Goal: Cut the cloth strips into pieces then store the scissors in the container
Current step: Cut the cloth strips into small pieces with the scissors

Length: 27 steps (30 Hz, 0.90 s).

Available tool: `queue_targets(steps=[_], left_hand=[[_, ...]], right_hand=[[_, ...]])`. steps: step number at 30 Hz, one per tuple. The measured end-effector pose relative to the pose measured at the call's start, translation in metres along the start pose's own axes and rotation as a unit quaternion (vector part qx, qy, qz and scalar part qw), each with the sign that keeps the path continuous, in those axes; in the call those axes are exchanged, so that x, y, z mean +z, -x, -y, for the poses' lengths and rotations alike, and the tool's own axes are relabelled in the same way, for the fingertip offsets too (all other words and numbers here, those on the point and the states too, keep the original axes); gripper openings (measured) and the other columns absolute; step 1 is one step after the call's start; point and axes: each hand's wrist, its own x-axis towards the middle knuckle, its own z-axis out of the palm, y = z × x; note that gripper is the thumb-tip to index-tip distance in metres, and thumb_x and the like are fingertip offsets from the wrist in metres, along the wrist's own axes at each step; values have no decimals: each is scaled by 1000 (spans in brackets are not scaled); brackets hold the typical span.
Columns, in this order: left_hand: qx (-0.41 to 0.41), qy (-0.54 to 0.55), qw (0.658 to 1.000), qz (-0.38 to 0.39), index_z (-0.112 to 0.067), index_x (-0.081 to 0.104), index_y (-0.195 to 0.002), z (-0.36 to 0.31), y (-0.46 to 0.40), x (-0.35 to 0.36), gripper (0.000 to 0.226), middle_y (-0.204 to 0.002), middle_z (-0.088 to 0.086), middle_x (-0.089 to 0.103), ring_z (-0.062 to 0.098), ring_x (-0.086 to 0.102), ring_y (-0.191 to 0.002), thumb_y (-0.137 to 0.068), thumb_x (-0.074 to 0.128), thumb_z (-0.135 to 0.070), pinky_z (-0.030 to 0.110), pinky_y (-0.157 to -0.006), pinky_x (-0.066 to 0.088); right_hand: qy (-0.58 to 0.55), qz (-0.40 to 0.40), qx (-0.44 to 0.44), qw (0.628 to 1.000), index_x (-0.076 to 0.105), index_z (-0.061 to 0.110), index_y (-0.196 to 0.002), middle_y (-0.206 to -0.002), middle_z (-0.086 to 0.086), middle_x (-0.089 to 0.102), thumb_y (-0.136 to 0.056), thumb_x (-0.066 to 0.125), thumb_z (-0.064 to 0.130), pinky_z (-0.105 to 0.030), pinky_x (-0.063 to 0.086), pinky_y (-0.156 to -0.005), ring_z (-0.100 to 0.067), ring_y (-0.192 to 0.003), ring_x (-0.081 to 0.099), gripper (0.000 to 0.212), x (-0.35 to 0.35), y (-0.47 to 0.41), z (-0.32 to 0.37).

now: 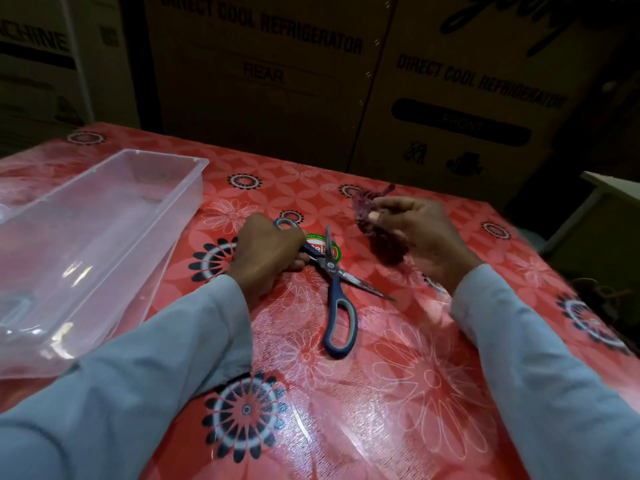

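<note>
Red oilcloth with white and black flower prints covers the table (398, 393) in front of you. Your left hand (266, 252) rests on it with its fingers curled round one handle of the scissors (332, 271). Those scissors lie spread wide open on the cloth: one blade points toward the far side, the other toward the right, and the free blue-grey handle loop lies on the near side, apart from your hand. A round sticker (322, 249) on the cloth shows under the blades. Your right hand (426, 237) is raised just right of the scissors, thumb and fingers pinching a bunched dark maroon cloth strip (381, 237), blurred in this view. On the left, the clear plastic container (86, 244) sits open on the table, near your left sleeve (145, 358). Cardboard refrigerator boxes (263, 77) stand beyond the far edge.
</note>
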Motion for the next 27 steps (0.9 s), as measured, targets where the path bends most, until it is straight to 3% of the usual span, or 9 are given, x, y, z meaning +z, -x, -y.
queue_targets(steps=[3, 6, 8, 10, 13, 16, 21, 24, 27], left_hand=[[7, -4, 1000, -2, 2, 65, -72, 1, 0, 0, 18, -60, 15, 69, 16, 64, -43, -89, 61, -4, 29, -51, 58], [12, -1, 1000, 2, 2, 64, -69, 1, 1, -1, 21, -61, 17, 68, 16, 63, -42, -89, 61, -4, 27, -48, 57], [15, -2, 1000, 5, 4, 66, -72, 1, 1, -1, 20, -63, 18, 69, 16, 63, -42, -89, 61, -4, 27, -49, 57], [15, -2, 1000, 6, 5, 66, -76, 2, 0, -2, 18, -64, 18, 69, 16, 63, -43, -90, 62, -5, 27, -49, 57], [15, -5, 1000, 9, 5, 66, -76, 2, 0, -2, 17, -63, 17, 69, 14, 63, -42, -90, 62, -5, 27, -48, 57], [18, -7, 1000, 10, 2, 65, -73, 2, 0, -2, 18, -62, 17, 69, 15, 63, -42, -89, 62, -5, 28, -49, 57], [16, -2, 1000, -3, 9, 66, -77, 2, -1, 0, 15, -58, 16, 67, 18, 62, -42, -87, 62, -2, 36, -55, 58], [13, -8, 1000, -5, 5, 67, -74, 1, -2, 0, 15, -57, 15, 67, 20, 64, -45, -86, 63, -2, 41, -60, 60], [14, -21, 1000, -2, 4, 67, -75, 1, -3, 0, 14, -61, 16, 69, 20, 65, -47, -87, 63, -3, 41, -60, 60]], right_hand=[[-45, 67, 26, 996, 66, 0, -115, -99, -9, 75, -78, 67, -18, -26, 59, -57, -13, -76, 75, 41, 3, 16, -5], [135, 56, -79, 986, 69, 4, -113, -92, -1, 74, -83, 74, 2, -27, 61, -66, -16, -82, 73, 30, 12, 18, -13], [367, 51, -179, 912, 73, 15, -112, -94, 7, 73, -83, 78, 28, -29, 59, -73, -11, -85, 69, 33, 16, 15, -17], [477, 43, -226, 848, 74, 20, -112, -98, 4, 75, -82, 77, 36, -36, 57, -73, -14, -84, 68, 34, 21, 14, -18], [422, 11, -244, 873, 77, 17, -105, -96, 0, 77, -82, 77, 26, -38, 59, -73, -12, -79, 69, 25, 19, 11, -17], [345, -18, -257, 903, 76, 18, -92, -84, 5, 75, -77, 82, 30, -35, 60, -68, -9, -75, 70, 20, 16, 10, -13], [365, 122, -276, 881, 79, 18, -94, -87, 9, 71, -82, 78, 18, -35, 56, -75, -10, -80, 68, 12, 28, 21, -20], [382, 140, -257, 876, 79, 17, -85, -87, 6, 68, -78, 81, 14, -41, 55, -78, -16, -84, 65, 8, 33, 14, -20], [395, 154, -217, 880, 79, 18, -81, -78, 12, 64, -79, 81, 12, -34, 54, -71, -9, -77, 63, 7, 38, 7, -13]])
